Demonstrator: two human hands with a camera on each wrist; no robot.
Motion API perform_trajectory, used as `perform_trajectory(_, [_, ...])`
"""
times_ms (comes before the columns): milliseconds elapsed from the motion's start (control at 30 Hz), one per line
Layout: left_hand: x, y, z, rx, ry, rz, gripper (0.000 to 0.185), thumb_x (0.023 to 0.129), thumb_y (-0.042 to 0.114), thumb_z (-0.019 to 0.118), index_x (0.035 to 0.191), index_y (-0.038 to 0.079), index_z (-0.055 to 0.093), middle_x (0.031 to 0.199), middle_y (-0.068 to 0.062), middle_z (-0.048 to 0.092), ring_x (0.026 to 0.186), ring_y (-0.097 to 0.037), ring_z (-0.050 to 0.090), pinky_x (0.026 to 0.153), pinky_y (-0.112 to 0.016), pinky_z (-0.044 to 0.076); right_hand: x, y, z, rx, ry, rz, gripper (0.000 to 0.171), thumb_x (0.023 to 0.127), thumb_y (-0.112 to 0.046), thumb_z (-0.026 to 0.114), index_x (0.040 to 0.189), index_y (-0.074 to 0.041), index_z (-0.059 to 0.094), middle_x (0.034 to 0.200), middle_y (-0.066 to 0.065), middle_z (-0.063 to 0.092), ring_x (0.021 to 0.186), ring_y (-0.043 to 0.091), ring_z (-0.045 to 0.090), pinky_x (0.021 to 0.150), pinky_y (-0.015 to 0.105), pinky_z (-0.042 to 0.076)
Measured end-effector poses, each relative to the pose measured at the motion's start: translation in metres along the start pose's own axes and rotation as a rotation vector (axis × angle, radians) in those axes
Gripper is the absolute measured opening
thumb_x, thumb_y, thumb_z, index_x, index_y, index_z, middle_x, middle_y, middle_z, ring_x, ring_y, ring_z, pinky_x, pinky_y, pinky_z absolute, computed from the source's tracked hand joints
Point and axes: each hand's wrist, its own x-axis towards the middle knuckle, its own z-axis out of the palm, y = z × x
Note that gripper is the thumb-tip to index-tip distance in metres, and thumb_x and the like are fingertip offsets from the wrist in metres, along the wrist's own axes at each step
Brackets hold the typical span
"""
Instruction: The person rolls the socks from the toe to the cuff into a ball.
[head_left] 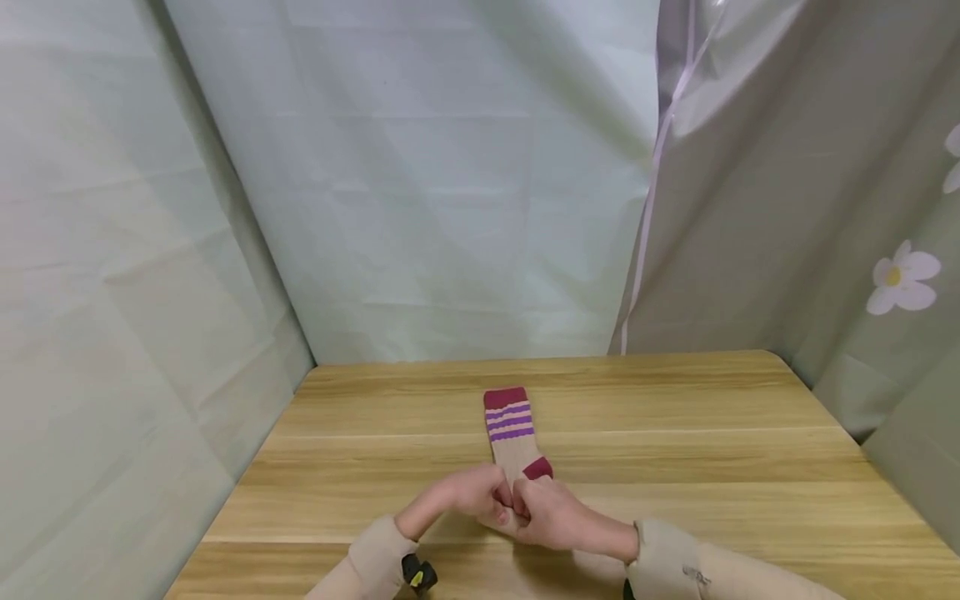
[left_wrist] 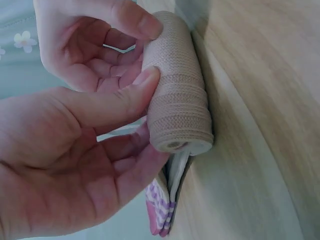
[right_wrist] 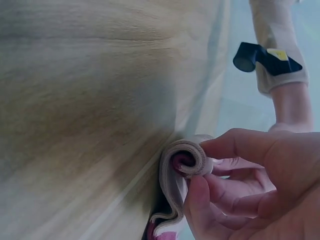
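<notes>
A beige pair of socks [head_left: 513, 450], stacked one on the other, has maroon cuffs and heels and purple stripes. The cuff end lies flat, pointing away from me, while the toe end is wound into a thick roll [left_wrist: 177, 90]. My left hand [head_left: 477, 492] pinches the roll's left end between thumb and fingers. At the other end my right hand [head_left: 553, 515] grips it the same way, thumb on the near side. The right wrist view shows maroon fabric in the centre of the spiral [right_wrist: 186, 159]. In the head view the hands mostly cover the roll.
The socks lie on a wooden table [head_left: 675, 467] with wide plank grain. Pale curtains [head_left: 450, 192] hang behind it and along both sides. A white flower print [head_left: 903, 279] marks the right curtain. A black device [head_left: 417, 573] is strapped at the left wrist.
</notes>
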Motion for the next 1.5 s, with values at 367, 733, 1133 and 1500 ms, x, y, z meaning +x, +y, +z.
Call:
perform_trajectory(367, [0.004,0.004,-0.002,-0.058,0.025,-0.096,0.004,0.078,-0.007,0.071,0.077,-0.004,0.074,0.061,0.006,0.052,0.053,-0.003,0.035,0.050,-0.015,0.028,-0.002,-0.012,0.000,-0.325,-0.064,-0.040,0.034,0.066,-0.010,0.083,0.090,-0.010,0.059,0.069,-0.004,0.053,0.060,0.005,0.044,0.052,0.018,0.038])
perform_trajectory(733, [0.009,-0.001,-0.002,-0.150,0.073,-0.174,0.003,0.077,-0.008,0.073,0.078,-0.005,0.074,0.069,-0.012,0.070,0.053,-0.005,0.037,0.048,-0.016,0.028,-0.004,-0.013,0.003,-0.338,-0.023,-0.030,0.050,0.062,-0.003,0.083,0.107,-0.005,0.059,0.076,0.004,0.059,0.063,0.009,0.052,0.052,0.017,0.041])
perform_trajectory(1133, [0.010,0.004,0.001,-0.084,0.243,-0.208,0.027,0.074,-0.016,0.068,0.056,0.003,0.057,0.052,0.007,0.045,0.048,-0.006,0.036,0.045,-0.017,0.028,0.003,-0.007,0.003,-0.483,-0.079,-0.157,0.057,0.062,-0.012,0.087,0.110,0.000,0.058,0.077,-0.001,0.056,0.064,0.009,0.055,0.052,0.017,0.042])
perform_trajectory(1500, [0.000,0.004,0.013,0.158,0.433,-0.089,0.020,0.072,-0.006,0.072,0.059,0.009,0.068,0.054,0.008,0.056,0.053,0.001,0.037,0.047,-0.013,0.032,0.007,0.002,0.005,-0.352,-0.056,-0.180,0.028,0.059,-0.003,0.078,0.068,-0.015,0.055,0.065,-0.008,0.044,0.060,0.002,0.037,0.051,0.013,0.032])
